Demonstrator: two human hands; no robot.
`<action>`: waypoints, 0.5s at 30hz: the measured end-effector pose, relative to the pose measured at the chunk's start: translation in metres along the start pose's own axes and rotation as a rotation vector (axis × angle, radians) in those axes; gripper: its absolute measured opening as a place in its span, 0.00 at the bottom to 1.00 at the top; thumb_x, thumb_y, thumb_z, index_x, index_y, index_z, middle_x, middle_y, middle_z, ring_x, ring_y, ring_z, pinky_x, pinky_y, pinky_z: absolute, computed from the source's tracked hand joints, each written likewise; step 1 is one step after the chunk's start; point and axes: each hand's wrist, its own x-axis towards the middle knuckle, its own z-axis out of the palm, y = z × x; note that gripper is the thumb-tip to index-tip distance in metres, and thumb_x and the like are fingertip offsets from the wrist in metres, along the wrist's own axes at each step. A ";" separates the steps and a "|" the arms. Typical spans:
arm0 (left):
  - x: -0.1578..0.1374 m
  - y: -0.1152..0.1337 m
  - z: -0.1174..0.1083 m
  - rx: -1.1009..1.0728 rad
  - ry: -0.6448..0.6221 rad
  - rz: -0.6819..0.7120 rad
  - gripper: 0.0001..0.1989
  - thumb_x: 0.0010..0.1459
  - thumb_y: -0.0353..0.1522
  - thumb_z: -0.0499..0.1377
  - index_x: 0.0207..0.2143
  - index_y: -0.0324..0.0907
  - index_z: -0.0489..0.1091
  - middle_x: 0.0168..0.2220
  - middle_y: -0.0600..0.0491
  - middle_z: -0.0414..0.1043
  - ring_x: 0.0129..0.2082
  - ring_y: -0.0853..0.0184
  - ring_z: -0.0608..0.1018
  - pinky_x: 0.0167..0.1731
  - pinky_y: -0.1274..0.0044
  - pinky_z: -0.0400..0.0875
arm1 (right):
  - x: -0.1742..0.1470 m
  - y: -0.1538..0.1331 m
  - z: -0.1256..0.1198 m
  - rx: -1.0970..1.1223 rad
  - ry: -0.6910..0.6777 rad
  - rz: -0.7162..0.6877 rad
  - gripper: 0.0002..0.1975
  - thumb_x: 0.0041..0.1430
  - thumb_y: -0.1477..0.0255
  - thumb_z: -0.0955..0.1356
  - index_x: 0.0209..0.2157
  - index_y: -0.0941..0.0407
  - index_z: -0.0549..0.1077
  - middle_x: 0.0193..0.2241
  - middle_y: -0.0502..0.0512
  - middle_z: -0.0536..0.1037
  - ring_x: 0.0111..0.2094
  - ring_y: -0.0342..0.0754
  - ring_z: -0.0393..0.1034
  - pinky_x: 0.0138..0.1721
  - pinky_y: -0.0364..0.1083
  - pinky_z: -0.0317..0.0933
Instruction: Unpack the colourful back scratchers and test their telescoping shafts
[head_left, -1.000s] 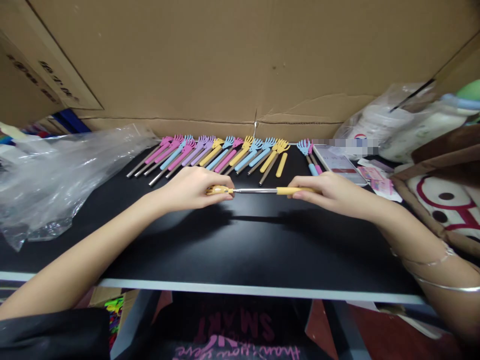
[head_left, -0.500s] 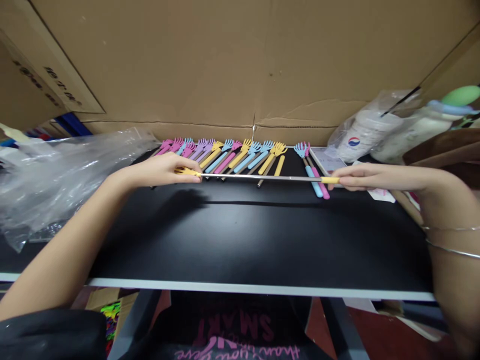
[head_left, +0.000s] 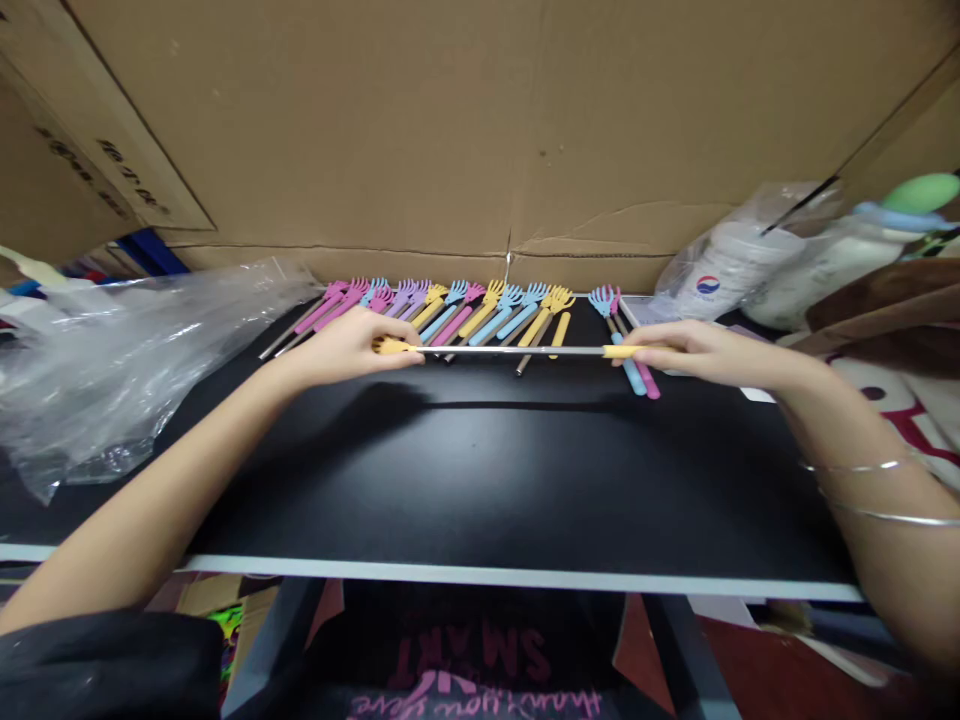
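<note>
A yellow back scratcher (head_left: 517,350) with a thin metal rod is held level above the black table (head_left: 480,480), casting a shadow on it. My left hand (head_left: 349,345) is closed around its yellow claw end. At the other end, my right hand (head_left: 686,350) grips the yellow handle. Behind the rod, several back scratchers (head_left: 491,315) in pink, blue, purple and yellow lie in a slanted row, some of them partly hidden by my left hand. A blue back scratcher (head_left: 630,365) and a pink one lie apart, just left of my right hand.
A clear plastic bag (head_left: 142,360) covers the table's left side. Cardboard (head_left: 420,130) stands along the back. To the right are a bagged white cup (head_left: 720,270) and a bottle with a green top (head_left: 862,240). The pale front edge (head_left: 480,576) runs below.
My hands have drawn closer together, the right one moving left and the left one slightly right. The rod between them looks shorter.
</note>
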 end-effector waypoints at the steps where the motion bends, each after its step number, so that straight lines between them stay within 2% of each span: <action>1: 0.001 0.005 0.005 0.008 0.010 0.007 0.20 0.57 0.45 0.55 0.32 0.37 0.74 0.23 0.56 0.70 0.22 0.74 0.65 0.24 0.82 0.56 | 0.003 -0.005 0.006 0.038 -0.046 -0.024 0.28 0.58 0.47 0.60 0.42 0.56 0.75 0.26 0.54 0.74 0.26 0.45 0.65 0.30 0.44 0.57; 7: 0.002 0.029 0.030 0.103 0.041 0.041 0.15 0.59 0.42 0.55 0.34 0.42 0.74 0.26 0.56 0.73 0.24 0.72 0.70 0.27 0.82 0.57 | 0.013 -0.028 0.034 -0.028 -0.038 -0.162 0.24 0.62 0.53 0.58 0.41 0.57 0.74 0.28 0.52 0.73 0.27 0.44 0.64 0.30 0.43 0.55; 11: 0.002 0.032 0.025 0.118 0.001 0.068 0.15 0.60 0.44 0.54 0.36 0.44 0.74 0.29 0.57 0.75 0.26 0.72 0.71 0.28 0.82 0.57 | 0.010 -0.032 0.029 -0.012 -0.076 -0.169 0.23 0.63 0.54 0.58 0.43 0.56 0.73 0.29 0.52 0.73 0.28 0.44 0.64 0.30 0.43 0.55; 15: 0.001 0.028 0.008 0.177 -0.021 0.085 0.17 0.59 0.45 0.54 0.37 0.44 0.74 0.32 0.56 0.76 0.28 0.71 0.73 0.28 0.81 0.57 | 0.003 -0.025 0.015 0.017 -0.148 -0.131 0.23 0.62 0.53 0.59 0.44 0.55 0.73 0.28 0.52 0.72 0.28 0.45 0.64 0.30 0.43 0.56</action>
